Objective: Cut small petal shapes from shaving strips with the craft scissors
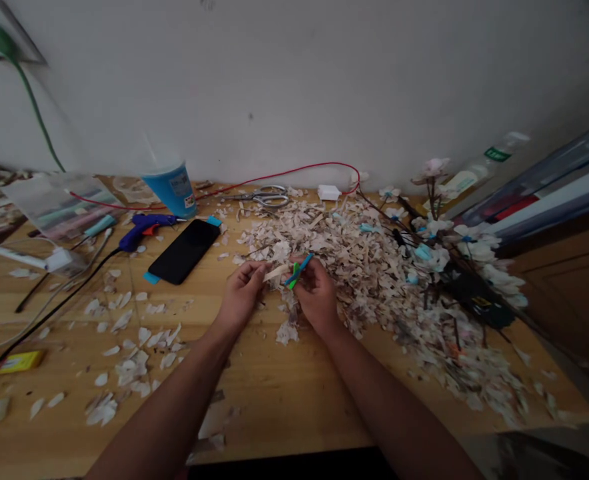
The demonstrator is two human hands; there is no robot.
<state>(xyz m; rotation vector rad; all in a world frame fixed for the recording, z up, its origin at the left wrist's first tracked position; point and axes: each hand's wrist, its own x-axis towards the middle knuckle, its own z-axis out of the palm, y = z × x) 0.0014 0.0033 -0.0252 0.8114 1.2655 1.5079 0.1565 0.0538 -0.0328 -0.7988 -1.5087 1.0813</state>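
Note:
Close together over the table's middle, both my hands are closed. My left hand (241, 290) pinches one end of a thin, pale, petal-like strip (276, 272), which stretches across toward the other hand. My right hand (318, 293) grips a small blue-and-green tool (297, 272); its kind does not show clearly, and the fingers hide part of it. The strip's right end meets the tool. Just behind and to the right of my hands spreads a large heap of pale dried petals and strips (364, 267).
A black phone (185, 252), a blue glue gun (147, 227) and a blue cup (171, 190) lie left. Metal scissors (269, 196) and a white charger (329, 193) with a red cable sit by the wall. Flowered branches (444, 247) and a bottle (484, 167) stand right.

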